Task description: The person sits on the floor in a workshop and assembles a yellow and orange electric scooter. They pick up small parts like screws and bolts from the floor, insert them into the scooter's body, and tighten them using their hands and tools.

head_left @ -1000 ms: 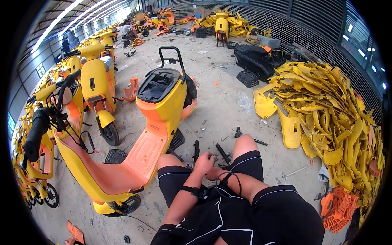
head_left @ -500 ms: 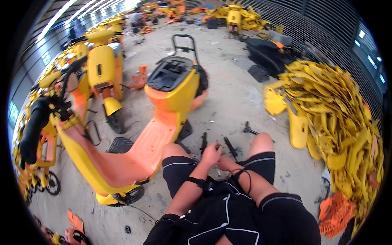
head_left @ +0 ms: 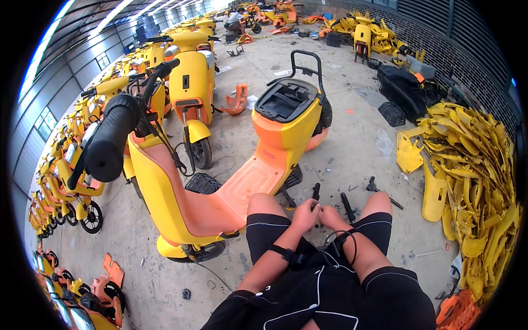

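Note:
My left hand (head_left: 306, 215) and my right hand (head_left: 331, 218) are together between my knees, low over the concrete floor. Fingers of both are curled inward, with a small dark thing showing at the left fingertips; what they hold is too small to name. Just beyond the left hand lies a black tool-like piece (head_left: 316, 191), partly hidden by it. A black bar (head_left: 347, 207) rests on the floor beyond the right hand. Farther right is a dark T-shaped tool (head_left: 374, 185) with a long thin shaft. A partly stripped yellow and orange scooter (head_left: 286, 146) stands at my left knee.
The scooter's handlebar grip (head_left: 107, 148) juts up close at left. Rows of yellow scooters (head_left: 190, 82) fill the left side. A heap of yellow body panels (head_left: 467, 176) rises at right, with orange parts (head_left: 457, 311) near it. Black bins (head_left: 391, 114) stand behind.
My view has turned left and up, so the scene sits farther right and lower. My hands stay together between the knees, the right one drawn slightly apart from the left.

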`<state>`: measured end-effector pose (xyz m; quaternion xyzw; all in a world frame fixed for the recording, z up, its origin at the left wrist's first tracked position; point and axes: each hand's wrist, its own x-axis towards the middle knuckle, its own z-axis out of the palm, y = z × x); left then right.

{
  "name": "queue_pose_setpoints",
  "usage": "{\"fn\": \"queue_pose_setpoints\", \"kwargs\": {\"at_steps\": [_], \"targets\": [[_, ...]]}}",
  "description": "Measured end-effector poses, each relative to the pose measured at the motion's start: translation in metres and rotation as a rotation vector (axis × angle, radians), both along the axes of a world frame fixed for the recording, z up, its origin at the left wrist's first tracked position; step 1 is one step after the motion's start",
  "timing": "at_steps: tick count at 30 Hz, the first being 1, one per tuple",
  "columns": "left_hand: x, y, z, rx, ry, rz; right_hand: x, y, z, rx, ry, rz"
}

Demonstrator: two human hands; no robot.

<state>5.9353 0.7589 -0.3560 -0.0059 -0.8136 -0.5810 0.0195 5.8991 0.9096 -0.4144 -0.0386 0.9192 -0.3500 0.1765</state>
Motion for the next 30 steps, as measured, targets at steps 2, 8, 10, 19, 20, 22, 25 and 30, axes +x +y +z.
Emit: {"fn": "queue_pose_setpoints", "kwargs": {"at_steps": [2,8,10,19,20,22,25,30], "targets": [[-0.004,-0.009,-0.007,0.02,0.035,0.053,-0.009,-0.012,0.008,-0.236,-0.066,-0.091],[-0.017,-0.019,-0.015,0.447,-0.204,0.194,-0.022,-0.01,0.025,-0.728,-0.321,-0.403],[-0.018,-0.018,-0.015,0.454,-0.23,0.2,-0.023,0.012,0.026,-0.742,-0.302,-0.481],[-0.042,-0.035,-0.004,0.694,-0.308,0.212,-0.03,0.116,0.099,-1.071,-0.224,-0.758],[-0.04,-0.031,-0.004,0.672,-0.316,0.207,-0.024,0.121,0.104,-1.092,-0.209,-0.778],[-0.037,-0.019,-0.002,0.638,-0.329,0.182,-0.013,0.131,0.114,-1.112,-0.17,-0.793],[-0.03,-0.002,0.003,0.615,-0.344,0.13,0.003,0.133,0.131,-1.129,-0.137,-0.778],[-0.028,0.012,0.007,0.674,-0.342,0.024,0.015,0.114,0.153,-1.256,-0.244,-0.616]]}}
